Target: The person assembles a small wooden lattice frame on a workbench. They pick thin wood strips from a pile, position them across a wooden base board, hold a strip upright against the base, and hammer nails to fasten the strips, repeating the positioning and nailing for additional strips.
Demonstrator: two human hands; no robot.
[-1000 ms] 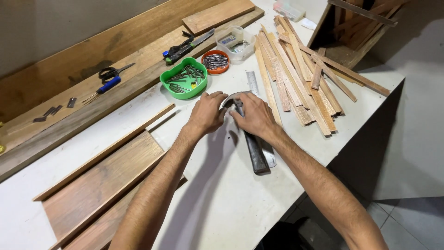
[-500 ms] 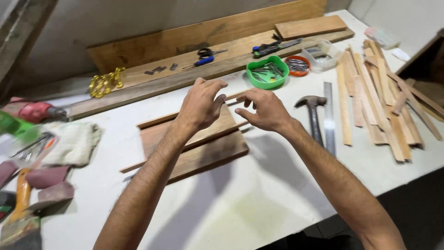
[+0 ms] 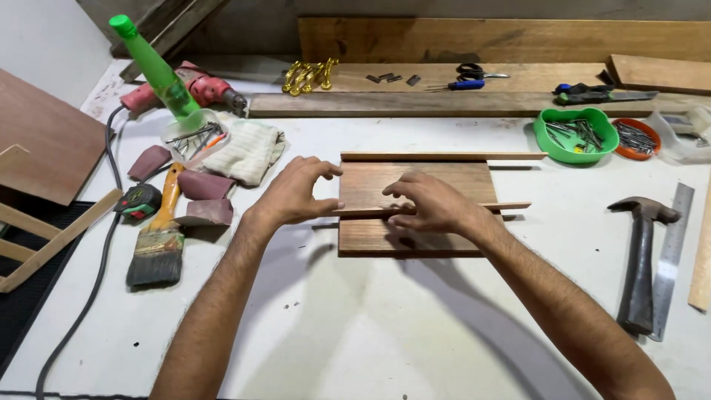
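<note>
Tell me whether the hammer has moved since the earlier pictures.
Cannot tell for certain: the camera swung. The hammer lies beside the steel ruler as half a second ago, so it looks unmoved; earlier the hands covered it.

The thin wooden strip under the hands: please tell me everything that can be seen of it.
The thin wooden strip is a long, narrow, light-coloured slat with straight edges. It lies flat across the middle of the darker brown wooden board, running left to right, and its right end sticks out past the board's edge. The left hand touches its left end with the thumb. The right hand rests over its middle and hides that part. A second similar strip lies along the board's far edge.
</note>
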